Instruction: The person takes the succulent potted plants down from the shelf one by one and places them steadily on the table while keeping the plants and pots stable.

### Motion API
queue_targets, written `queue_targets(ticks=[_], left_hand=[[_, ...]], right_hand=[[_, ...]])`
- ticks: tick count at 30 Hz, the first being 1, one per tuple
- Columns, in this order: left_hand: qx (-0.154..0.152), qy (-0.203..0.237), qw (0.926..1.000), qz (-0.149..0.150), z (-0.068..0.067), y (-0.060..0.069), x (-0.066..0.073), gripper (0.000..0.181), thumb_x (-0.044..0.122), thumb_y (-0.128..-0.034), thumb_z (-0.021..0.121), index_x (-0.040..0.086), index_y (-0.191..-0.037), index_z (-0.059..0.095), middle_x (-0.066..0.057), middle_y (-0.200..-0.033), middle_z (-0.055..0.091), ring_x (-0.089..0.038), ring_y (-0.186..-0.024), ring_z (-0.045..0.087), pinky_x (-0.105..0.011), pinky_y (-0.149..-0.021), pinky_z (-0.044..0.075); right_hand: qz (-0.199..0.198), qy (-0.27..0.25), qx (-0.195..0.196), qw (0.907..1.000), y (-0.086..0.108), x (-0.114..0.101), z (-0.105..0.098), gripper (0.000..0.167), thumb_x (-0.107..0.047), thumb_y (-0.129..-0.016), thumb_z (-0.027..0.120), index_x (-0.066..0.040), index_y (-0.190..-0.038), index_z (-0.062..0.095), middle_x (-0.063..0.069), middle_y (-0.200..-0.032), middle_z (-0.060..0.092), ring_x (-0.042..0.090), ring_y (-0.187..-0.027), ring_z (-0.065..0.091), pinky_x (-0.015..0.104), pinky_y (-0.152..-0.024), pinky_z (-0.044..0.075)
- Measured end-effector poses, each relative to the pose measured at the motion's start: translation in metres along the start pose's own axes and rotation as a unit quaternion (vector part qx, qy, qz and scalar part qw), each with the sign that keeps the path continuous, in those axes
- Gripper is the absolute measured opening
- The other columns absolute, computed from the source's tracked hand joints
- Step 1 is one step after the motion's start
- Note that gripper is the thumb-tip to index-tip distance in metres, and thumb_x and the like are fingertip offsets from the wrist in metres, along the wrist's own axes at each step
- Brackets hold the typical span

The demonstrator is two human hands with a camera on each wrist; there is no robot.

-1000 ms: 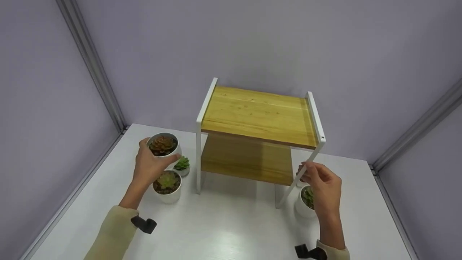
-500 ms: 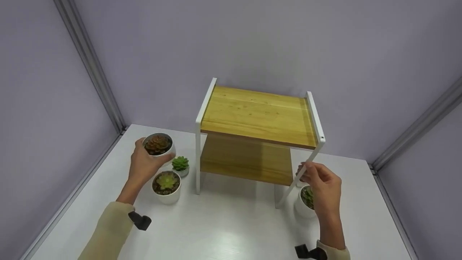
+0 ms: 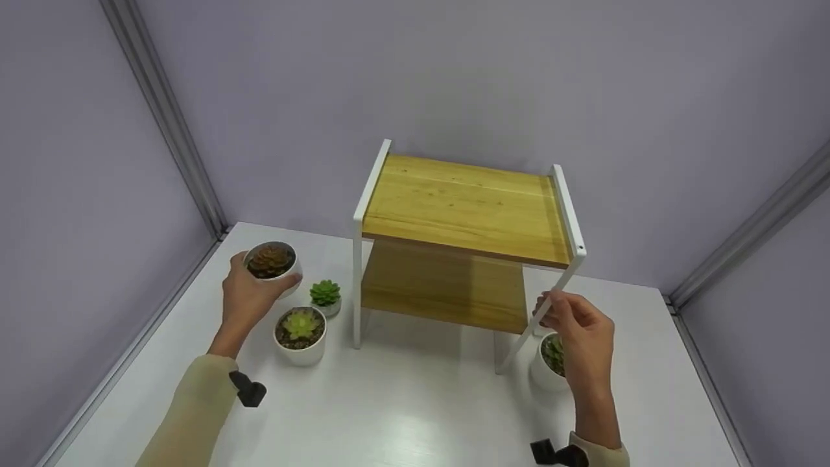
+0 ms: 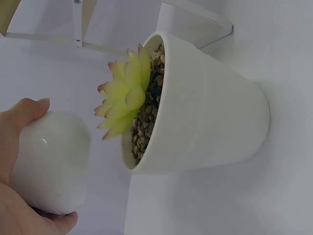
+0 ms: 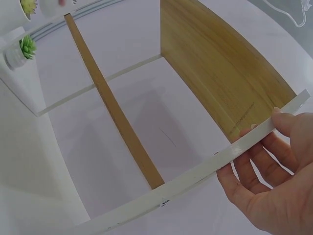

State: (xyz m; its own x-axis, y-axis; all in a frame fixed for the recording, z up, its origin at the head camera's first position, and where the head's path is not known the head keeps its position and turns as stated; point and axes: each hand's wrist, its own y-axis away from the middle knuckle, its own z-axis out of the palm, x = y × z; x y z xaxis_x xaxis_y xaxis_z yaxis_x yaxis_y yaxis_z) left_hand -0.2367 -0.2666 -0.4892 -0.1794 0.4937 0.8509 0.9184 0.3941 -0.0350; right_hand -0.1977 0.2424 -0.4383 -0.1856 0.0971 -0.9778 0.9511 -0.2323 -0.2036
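My left hand [image 3: 249,292] grips a white pot [image 4: 54,161] holding a reddish-brown succulent [image 3: 271,261], thumb and fingers round its sides. In the left wrist view this pot hangs above the table. Nearer me stands a white pot with a yellow-green succulent [image 3: 300,324], and beside it a small pot with a bright green succulent [image 3: 325,293]. My right hand [image 3: 583,331] pinches the white right front leg [image 5: 239,146] of a two-tier wooden shelf [image 3: 467,207]. Both of the shelf's boards are bare.
Right of the shelf, a white pot with a green succulent [image 3: 550,363] is partly hidden by my right hand. Another object behind that hand barely shows. Pale walls [image 3: 467,78] enclose the white table [image 3: 389,415] at the back and sides.
My left hand has carried the pot with the reddish-brown succulent leftward, away from the small green one, which now shows fully. The right hand stays on the shelf leg.
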Motion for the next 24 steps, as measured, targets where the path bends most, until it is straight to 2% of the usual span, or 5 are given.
queue_targets(ticks=[9,17,24], left_hand=[[0.004,-0.007,0.9997,-0.024,0.001,-0.008,-0.021,0.125,0.055,-0.0816,0.087,-0.001,-0.165,0.012,-0.031,-0.161,0.040,-0.047,-0.150,0.041,-0.064,-0.120,0.039],[0.006,-0.016,0.9991,-0.040,0.003,-0.013,-0.039,0.124,0.052,-0.0836,0.086,-0.006,-0.163,0.010,-0.036,-0.159,0.037,-0.051,-0.150,0.039,-0.064,-0.120,0.038],[0.008,-0.011,0.9990,-0.042,0.007,-0.015,-0.049,0.123,0.048,-0.0843,0.086,-0.008,-0.162,0.009,-0.038,-0.158,0.036,-0.053,-0.149,0.039,-0.064,-0.120,0.039]], right_hand=[[-0.003,0.017,-0.001,0.9999,-0.001,0.000,-0.001,0.040,-0.038,-0.103,0.068,-0.001,-0.116,0.076,0.015,-0.109,0.078,0.024,-0.100,0.078,0.027,-0.089,0.062],[-0.008,0.010,0.001,0.9999,-0.002,0.000,0.001,0.035,-0.034,-0.104,0.068,-0.001,-0.113,0.076,0.004,-0.101,0.080,0.025,-0.098,0.079,0.028,-0.087,0.063],[-0.013,0.003,0.005,0.9999,0.000,0.000,0.001,0.035,-0.031,-0.104,0.068,0.002,-0.114,0.075,0.013,-0.105,0.079,0.025,-0.099,0.078,0.027,-0.089,0.063]])
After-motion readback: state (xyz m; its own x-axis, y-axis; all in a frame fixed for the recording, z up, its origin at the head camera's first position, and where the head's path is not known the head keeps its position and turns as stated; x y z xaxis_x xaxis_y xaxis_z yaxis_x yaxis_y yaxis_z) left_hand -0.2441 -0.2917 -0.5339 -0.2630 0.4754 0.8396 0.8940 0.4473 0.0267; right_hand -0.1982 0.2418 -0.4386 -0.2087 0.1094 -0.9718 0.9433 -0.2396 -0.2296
